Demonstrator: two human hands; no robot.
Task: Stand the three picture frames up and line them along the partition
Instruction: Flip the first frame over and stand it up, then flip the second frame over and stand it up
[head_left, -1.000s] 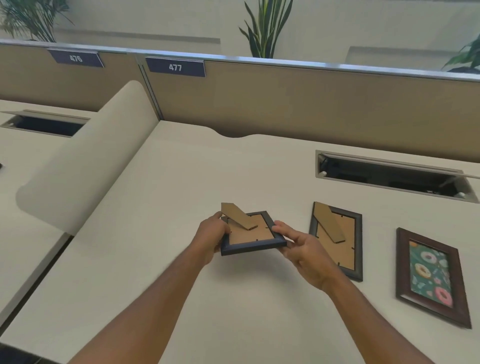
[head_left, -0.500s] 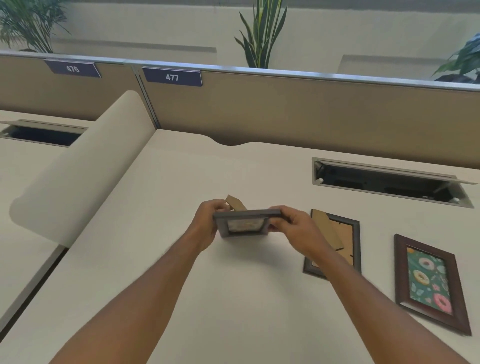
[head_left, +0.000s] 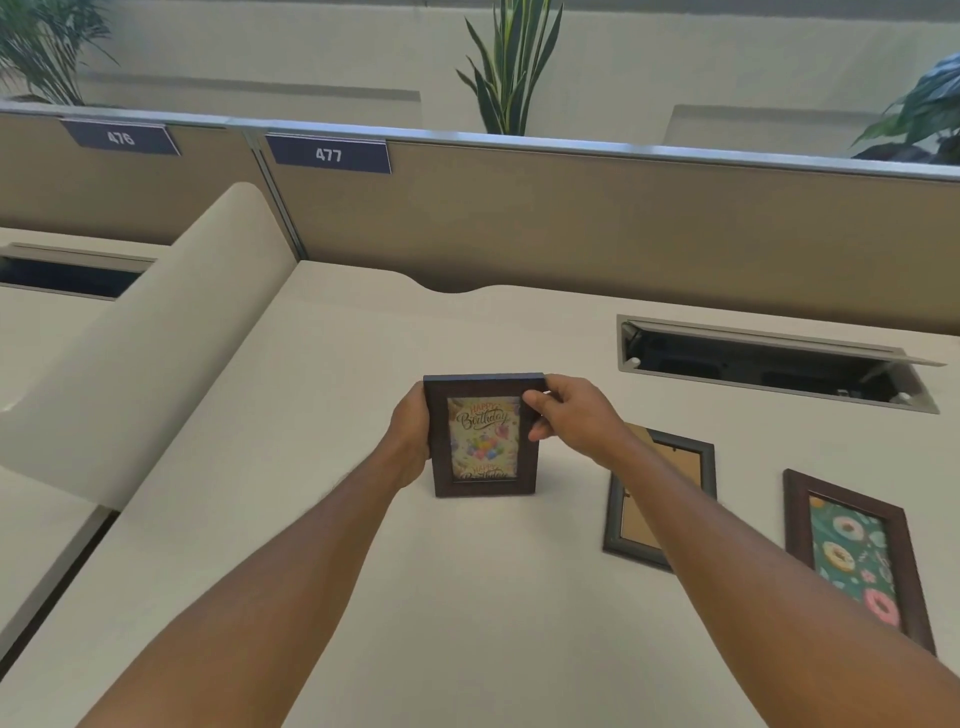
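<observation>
A dark brown frame with a "Happy Birthday" picture (head_left: 484, 435) is upright at the middle of the desk, its face towards me, its bottom edge at the desktop. My left hand (head_left: 411, 434) grips its left side and my right hand (head_left: 571, 415) pinches its upper right corner. A grey frame (head_left: 670, 470) lies face down to the right, partly under my right forearm. A brown frame with a doughnut picture (head_left: 852, 551) lies face up at the far right. The tan partition (head_left: 597, 228) runs along the back of the desk.
An open cable tray (head_left: 769, 364) is sunk into the desk at the back right. A cream curved divider (head_left: 145, 374) borders the desk on the left. Labels 476 (head_left: 120, 137) and 477 (head_left: 328, 155) hang on the partition. Plants stand behind it.
The birthday frame has gone from face down with its cardboard stand showing, through a tilt, to upright with its picture towards me. Both hands turned with it.
</observation>
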